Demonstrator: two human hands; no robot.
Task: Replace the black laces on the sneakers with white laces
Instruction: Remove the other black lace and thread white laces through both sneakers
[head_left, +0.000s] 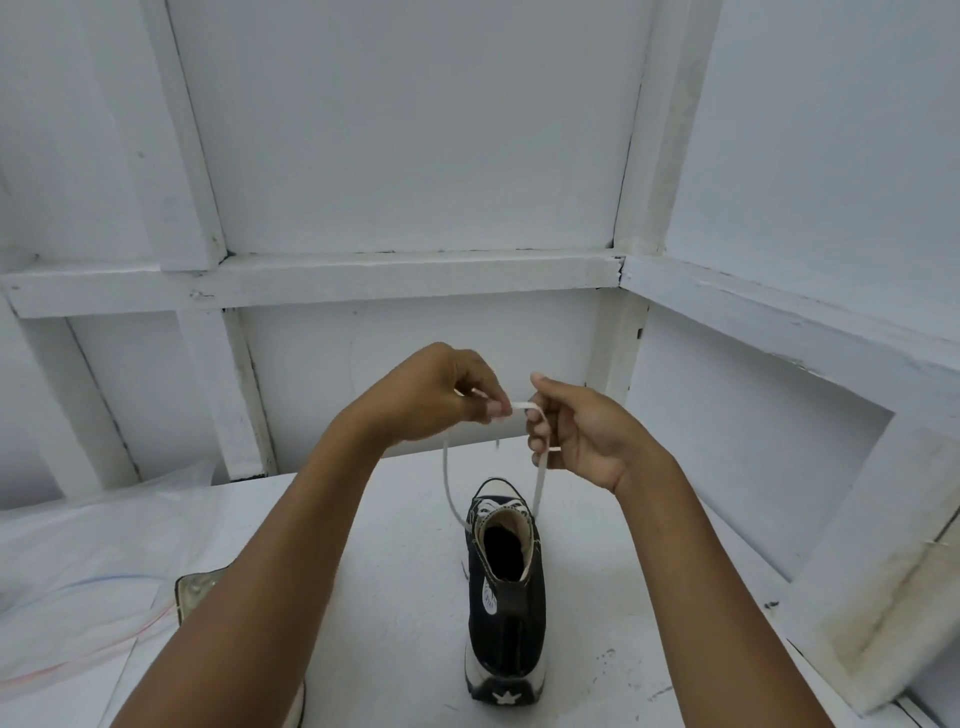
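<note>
White lace (538, 482) rises in two strands from the collar of the black sneaker (506, 618). The sneaker stands upright mid-table (400, 540), toe toward the far edge. Above it, the left hand (441, 397) and right hand (582, 436) each pinch the lace, nearly touching. A second sneaker (195, 590) shows beneath the left forearm.

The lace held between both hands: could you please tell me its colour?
White; the lace shows best in the head view.

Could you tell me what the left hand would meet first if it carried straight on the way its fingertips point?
Most likely the right hand: the left hand points at it across a short span of white lace, though their relative depth is unclear.
</note>
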